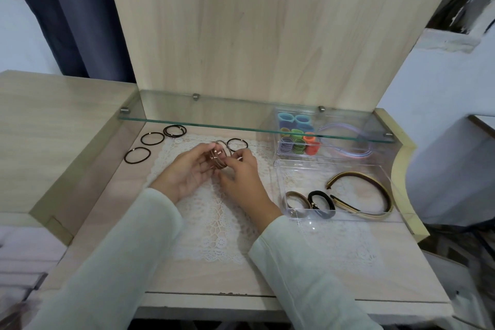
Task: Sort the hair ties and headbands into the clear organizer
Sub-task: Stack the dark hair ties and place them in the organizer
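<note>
We hold one bundle of brown ties (221,160), pinched in curled fingers of left hand (187,170) and right hand (239,178); black ties (141,139) beyond fingertips, organizer (348,216) rightward.

Beige hair ties (220,158) bunched, pinched between left hand (187,169) and right hand (241,177). Black hair ties (152,138) flat on desk (88,222), left and behind. Clear organizer (280,182) at right: colored ties (297,142) and pastel headbands (356,154) in back section, tan-black headbands (375,187) in front.

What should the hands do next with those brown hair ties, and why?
Probably carry the bundle of tan elastic hair ties rightward into the front compartment of the clear plastic organizer: both the left hand and right hand hold it, and similar tan ties lie there.
</note>
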Demonstrator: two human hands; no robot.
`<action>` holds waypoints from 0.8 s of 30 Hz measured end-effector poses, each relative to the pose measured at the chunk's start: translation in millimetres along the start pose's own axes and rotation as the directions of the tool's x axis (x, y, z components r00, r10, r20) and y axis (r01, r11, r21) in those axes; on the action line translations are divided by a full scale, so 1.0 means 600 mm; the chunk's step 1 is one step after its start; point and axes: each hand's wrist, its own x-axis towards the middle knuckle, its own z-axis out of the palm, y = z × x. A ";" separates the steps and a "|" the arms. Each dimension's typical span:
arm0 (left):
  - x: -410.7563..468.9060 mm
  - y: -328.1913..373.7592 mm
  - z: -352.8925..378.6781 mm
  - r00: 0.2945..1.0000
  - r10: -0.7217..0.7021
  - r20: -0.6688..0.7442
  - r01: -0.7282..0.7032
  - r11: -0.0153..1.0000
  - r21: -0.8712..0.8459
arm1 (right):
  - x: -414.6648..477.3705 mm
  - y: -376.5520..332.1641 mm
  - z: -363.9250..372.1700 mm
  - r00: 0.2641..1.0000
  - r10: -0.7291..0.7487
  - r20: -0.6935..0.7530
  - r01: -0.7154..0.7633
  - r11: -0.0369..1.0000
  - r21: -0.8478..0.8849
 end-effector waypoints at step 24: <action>0.008 0.029 0.106 0.984 0.102 -0.149 0.070 0.546 0.835 | -0.014 -0.011 -0.219 0.842 -0.325 0.431 0.524 0.685 -0.507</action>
